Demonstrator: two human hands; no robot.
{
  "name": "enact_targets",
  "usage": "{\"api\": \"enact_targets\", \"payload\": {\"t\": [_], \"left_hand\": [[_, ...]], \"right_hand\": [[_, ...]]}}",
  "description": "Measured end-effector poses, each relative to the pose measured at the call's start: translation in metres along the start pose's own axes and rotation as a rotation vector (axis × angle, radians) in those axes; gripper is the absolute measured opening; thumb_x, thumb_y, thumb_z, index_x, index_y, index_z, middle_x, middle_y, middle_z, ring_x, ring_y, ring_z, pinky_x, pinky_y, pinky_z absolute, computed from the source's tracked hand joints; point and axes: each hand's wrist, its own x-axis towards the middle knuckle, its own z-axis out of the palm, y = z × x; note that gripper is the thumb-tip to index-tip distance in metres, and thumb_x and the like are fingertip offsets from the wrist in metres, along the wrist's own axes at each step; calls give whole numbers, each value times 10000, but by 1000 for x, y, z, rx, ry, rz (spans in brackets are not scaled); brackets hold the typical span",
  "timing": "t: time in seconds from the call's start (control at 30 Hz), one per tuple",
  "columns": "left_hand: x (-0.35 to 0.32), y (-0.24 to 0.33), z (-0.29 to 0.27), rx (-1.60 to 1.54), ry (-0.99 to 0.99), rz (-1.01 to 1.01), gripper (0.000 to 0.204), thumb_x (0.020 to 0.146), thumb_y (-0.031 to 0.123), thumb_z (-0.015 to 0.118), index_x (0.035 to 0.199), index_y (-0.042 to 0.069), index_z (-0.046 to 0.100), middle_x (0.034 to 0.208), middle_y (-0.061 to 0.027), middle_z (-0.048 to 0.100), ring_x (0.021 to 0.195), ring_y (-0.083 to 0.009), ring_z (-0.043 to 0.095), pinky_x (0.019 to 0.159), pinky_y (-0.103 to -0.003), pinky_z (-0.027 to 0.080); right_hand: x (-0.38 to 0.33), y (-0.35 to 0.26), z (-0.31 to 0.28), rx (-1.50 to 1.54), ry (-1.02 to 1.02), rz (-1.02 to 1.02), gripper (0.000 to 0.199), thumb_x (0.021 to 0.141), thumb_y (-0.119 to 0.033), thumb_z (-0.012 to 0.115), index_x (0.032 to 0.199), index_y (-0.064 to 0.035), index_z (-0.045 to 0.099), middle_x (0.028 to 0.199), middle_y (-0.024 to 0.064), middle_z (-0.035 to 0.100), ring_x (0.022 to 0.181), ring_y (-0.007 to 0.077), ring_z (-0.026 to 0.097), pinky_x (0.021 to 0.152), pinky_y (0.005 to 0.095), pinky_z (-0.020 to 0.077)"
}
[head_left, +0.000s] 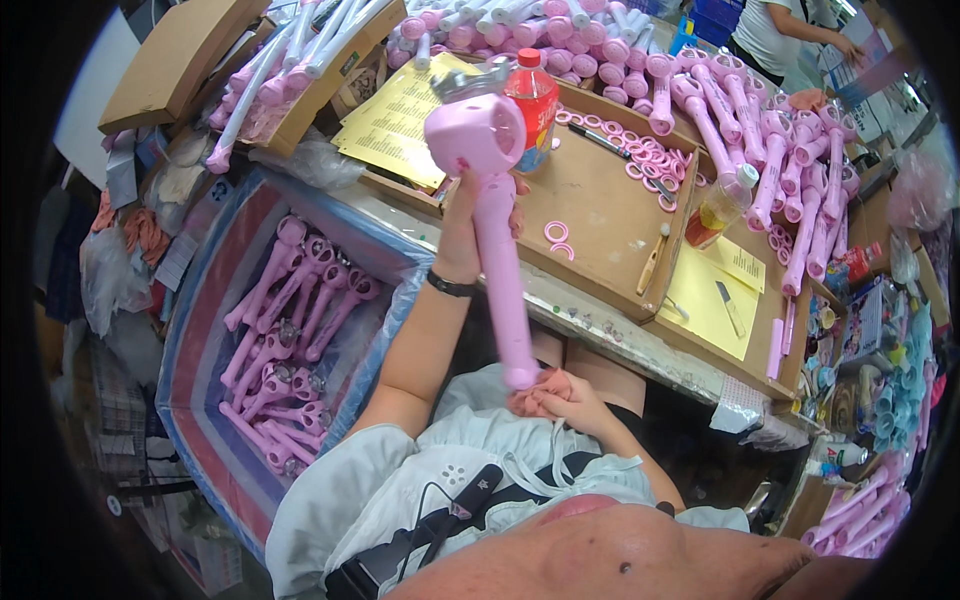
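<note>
Workroom layout: a striped bag (185,375) containing toy wands (283,308) stands left of the desk (565,312). The left hand (463,230) has its fingers wrapped around the pink wand (503,270), just below the head. The wand's long axis slopes down and rightward; the right hand (582,406), nearer the tip, pinches an orange-pink cloth (538,394) there.

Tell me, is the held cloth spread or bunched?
Bunched: the cloth is creased and gathered in the right hand, by the wand.
</note>
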Motion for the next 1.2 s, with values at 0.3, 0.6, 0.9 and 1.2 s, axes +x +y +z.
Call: {"api": "enact_targets", "payload": {"t": [0.3, 0.6, 0.9, 1.2], "left_hand": [[-32, -40, 15, 208, -194, -657, 517, 875, 492, 580, 1054, 10, 527, 818, -107, 630, 542, -145, 612, 462, -240, 506], [-62, -50, 28, 160, -183, -811, 441, 887, 418, 583, 1091, 37, 493, 830, -112, 629, 551, -136, 602, 463, -238, 490], [-56, -51, 29, 150, -172, -822, 407, 887, 347, 610, 1117, 31, 494, 859, -94, 625, 565, -136, 602, 484, -244, 497], [-68, -62, 29, 944, -218, -198, 460, 872, 231, 639, 1206, -17, 445, 1040, -140, 633, 919, -181, 643, 768, -278, 511]], "right_hand": [[44, -52, -56, -676, 870, -829, 202, 829, -160, 582, 988, -62, 657, 1135, 114, 590, 1064, 274, 531, 934, 400, 414], [88, -64, -84, 37, 1002, -740, 284, 984, -276, 463, 1032, -30, 596, 977, 54, 617, 995, 185, 572, 845, 303, 436], [56, -67, -55, -480, 776, -760, 232, 909, -288, 533, 968, -96, 649, 1071, 67, 646, 1036, 263, 565, 971, 403, 342], [86, -53, -80, -634, 852, -786, 215, 885, -203, 542, 1015, -68, 648, 1117, 125, 621, 1157, 357, 495, 1049, 465, 273]]}}
